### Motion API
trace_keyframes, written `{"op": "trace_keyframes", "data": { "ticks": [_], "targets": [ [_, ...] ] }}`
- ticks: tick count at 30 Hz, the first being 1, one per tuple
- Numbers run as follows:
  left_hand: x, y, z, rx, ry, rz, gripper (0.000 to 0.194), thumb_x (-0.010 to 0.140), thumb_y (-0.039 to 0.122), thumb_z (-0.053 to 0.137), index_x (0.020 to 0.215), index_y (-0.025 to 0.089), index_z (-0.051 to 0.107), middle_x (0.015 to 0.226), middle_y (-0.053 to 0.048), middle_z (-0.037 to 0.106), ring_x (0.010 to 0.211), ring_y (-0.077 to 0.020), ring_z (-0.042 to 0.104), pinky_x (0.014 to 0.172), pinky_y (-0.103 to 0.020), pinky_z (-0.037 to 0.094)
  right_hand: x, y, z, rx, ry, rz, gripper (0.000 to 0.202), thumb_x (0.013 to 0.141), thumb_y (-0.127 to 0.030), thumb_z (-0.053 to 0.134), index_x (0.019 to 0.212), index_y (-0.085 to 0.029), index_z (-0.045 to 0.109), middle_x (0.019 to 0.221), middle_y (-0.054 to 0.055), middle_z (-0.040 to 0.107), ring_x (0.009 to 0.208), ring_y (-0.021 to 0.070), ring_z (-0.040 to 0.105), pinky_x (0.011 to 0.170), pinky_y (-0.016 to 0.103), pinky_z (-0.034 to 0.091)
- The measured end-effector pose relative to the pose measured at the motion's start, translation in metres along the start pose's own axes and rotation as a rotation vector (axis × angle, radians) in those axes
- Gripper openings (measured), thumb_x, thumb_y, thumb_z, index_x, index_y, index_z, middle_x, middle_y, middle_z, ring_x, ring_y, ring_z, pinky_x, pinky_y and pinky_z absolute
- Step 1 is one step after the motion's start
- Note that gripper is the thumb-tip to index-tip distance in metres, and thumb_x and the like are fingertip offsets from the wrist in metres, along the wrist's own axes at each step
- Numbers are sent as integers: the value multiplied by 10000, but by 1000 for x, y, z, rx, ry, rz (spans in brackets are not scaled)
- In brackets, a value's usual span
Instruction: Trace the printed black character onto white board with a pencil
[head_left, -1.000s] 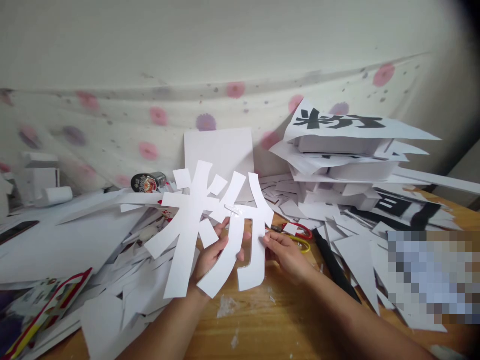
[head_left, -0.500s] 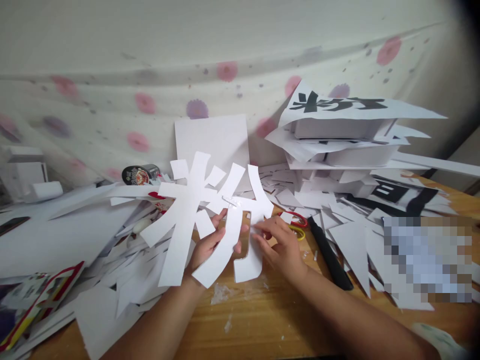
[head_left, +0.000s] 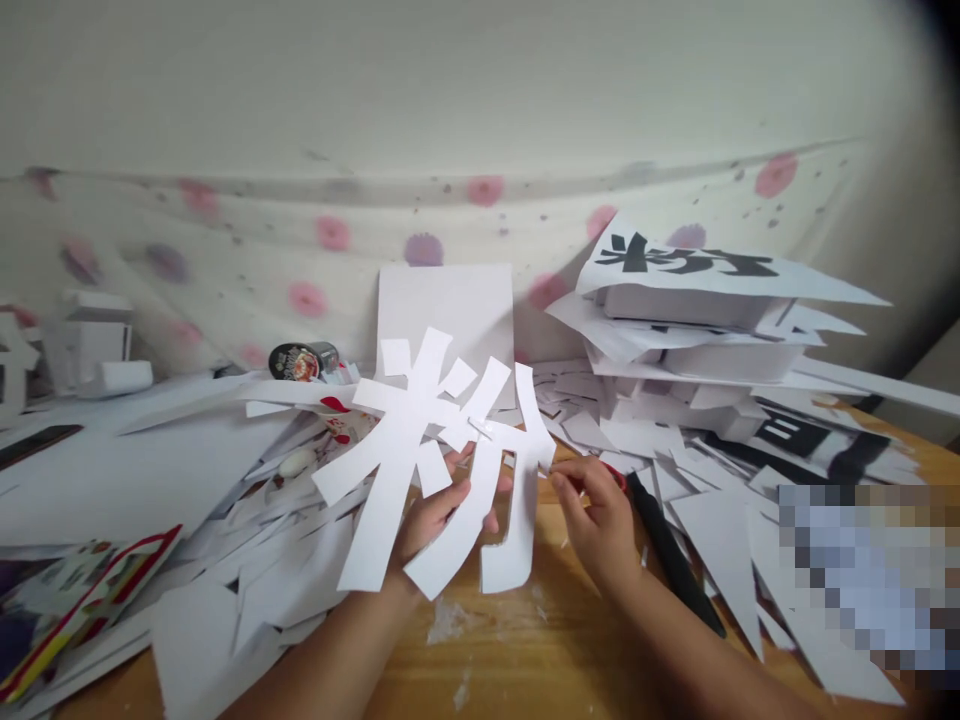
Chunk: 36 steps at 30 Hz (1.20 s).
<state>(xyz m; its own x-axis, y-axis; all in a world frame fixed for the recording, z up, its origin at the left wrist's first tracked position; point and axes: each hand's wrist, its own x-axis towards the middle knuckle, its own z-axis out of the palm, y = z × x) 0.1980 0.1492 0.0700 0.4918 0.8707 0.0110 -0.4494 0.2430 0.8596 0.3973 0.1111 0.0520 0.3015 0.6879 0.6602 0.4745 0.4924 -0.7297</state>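
Observation:
A white cut-out Chinese character (head_left: 401, 430) of stiff paper or board is held upright above the wooden table. My left hand (head_left: 435, 515) grips it from behind and below, thumb in front on a stroke, other fingers partly hidden behind. At the character's right edge, my right hand (head_left: 600, 515) is closed in a pinch. A tiny white bit shows by those fingertips, too small to name. Clear tape or film glints at the middle of the character. Behind my right hand lies a black-handled tool (head_left: 675, 560), next to partly hidden red handles (head_left: 616, 474).
White paper scraps (head_left: 300, 550) cover both sides of the table (head_left: 517, 660). At right rises a stack of white box-like letters with a printed sheet (head_left: 697, 270) on top. A white board (head_left: 446, 300) leans at the back, near a black round container (head_left: 304, 361). A phone (head_left: 37, 445) lies far left.
My right hand has moved from the inner side of the right stroke to the character's outer right edge, now pinching. The whole view has shifted, with the scene sitting lower and further right.

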Motion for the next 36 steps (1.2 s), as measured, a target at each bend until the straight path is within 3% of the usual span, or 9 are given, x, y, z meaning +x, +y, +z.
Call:
{"op": "trace_keyframes", "data": {
  "ticks": [2, 5, 9, 15, 21, 24, 28, 32, 36],
  "targets": [
    [2, 2, -1, -24, 52, 40, 717, 806, 281, 679, 1419, 198, 317, 950, -103, 745, 585, -187, 679, 575, -281, 503, 4, 7, -1, 55, 58, 202, 261, 845, -429, 616, 714, -203, 622, 654, 15, 576, 619, 169, 510, 592, 299, 405],
    [3, 3, 1, -72, 92, 81, 715, 805, 264, 673, 1421, 197, 316, 887, -84, 747, 571, -185, 683, 556, -268, 512, 7, 3, -3, 220, -49, 498, 418, 776, -577, 646, 634, -190, 577, 572, -5, 530, 536, 139, 473, 540, 281, 374],
    [-3, 3, 12, -109, 118, 116, 672, 835, 245, 634, 1423, 201, 313, 887, -88, 740, 581, -188, 687, 564, -281, 530, -9, -30, -7, 474, -265, 813, 519, 672, -652, 704, 871, -175, 647, 740, 36, 644, 587, 153, 579, 541, 278, 443],
    [-51, -7, 47, -216, 135, 7, 622, 868, 206, 579, 1429, 260, 314, 915, -77, 727, 584, -161, 671, 564, -261, 522, -63, -73, -16, 758, -102, 927, 466, 635, -545, 794, 879, -196, 604, 692, -7, 621, 550, 138, 548, 474, 242, 426],
    [-110, -47, 66, -349, 126, -147, 547, 894, 317, 583, 1411, 308, 404, 1059, -90, 720, 729, -195, 696, 699, -338, 542, -114, -85, -37, 965, 33, 986, 386, 621, -432, 848, 704, -154, 593, 619, 5, 621, 540, 118, 528, 522, 228, 408],
    [-138, -70, 49, -329, 7, -269, 430, 885, 401, 594, 1280, 234, 569, 1148, -131, 698, 907, -264, 694, 775, -392, 528, -127, -82, -53, 955, 82, 1038, 392, 609, -421, 862, 684, -143, 596, 599, -4, 605, 521, 105, 510, 508, 216, 397],
    [-173, -93, 5, -176, -92, -377, 239, 797, 360, 718, 916, 152, 711, 1028, -149, 734, 805, -231, 701, 776, -369, 508, -135, -67, -72, 891, 69, 1060, 374, 649, -413, 849, 746, -130, 624, 652, 12, 634, 549, 116, 539, 516, 215, 404],
    [-191, -113, -34, -131, -143, -330, 365, 765, 400, 753, 1045, 173, 693, 988, -127, 735, 797, -235, 705, 745, -353, 497, -143, -54, -80, 873, 49, 1087, 326, 718, -396, 810, 785, -131, 632, 702, 29, 668, 579, 123, 576, 541, 215, 426],
    [-193, -122, -53, -107, -192, -324, 515, 725, 511, 757, 1115, 187, 668, 1000, -124, 724, 807, -243, 700, 752, -363, 495, -146, -49, -83, 813, -26, 1123, 365, 695, -423, 822, 805, -122, 646, 675, 36, 672, 539, 119, 566, 519, 218, 424]
  ]
}}
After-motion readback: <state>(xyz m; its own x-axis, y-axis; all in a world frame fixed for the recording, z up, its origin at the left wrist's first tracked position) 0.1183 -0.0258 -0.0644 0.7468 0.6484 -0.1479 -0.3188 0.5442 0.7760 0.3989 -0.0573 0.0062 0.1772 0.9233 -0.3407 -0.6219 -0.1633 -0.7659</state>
